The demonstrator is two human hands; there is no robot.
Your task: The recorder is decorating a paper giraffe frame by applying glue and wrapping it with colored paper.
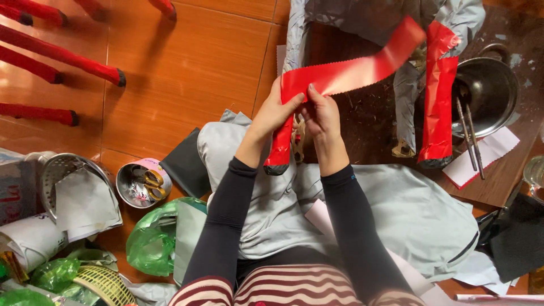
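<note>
A long strip of glossy red paper (362, 71) with a zigzag-cut lower edge stretches from my hands up toward the right. My left hand (274, 111) pinches its near end with the thumb on top. My right hand (321, 110) grips the same end just beside it, fingers curled under. Below my hands, a leg of a grey paper-covered figure (280, 150) is wrapped in red paper. A second red-wrapped leg (437, 107) stands to the right. The figure's grey body (362, 17) lies at the top, partly out of view.
A metal bowl (490, 90) with two thin sticks (469, 136) sits on the dark table at right. A round tin (141, 182) holding scissors, a metal basket (62, 170) with paper, green bags (150, 243) and red chair legs (62, 56) lie on the floor at left.
</note>
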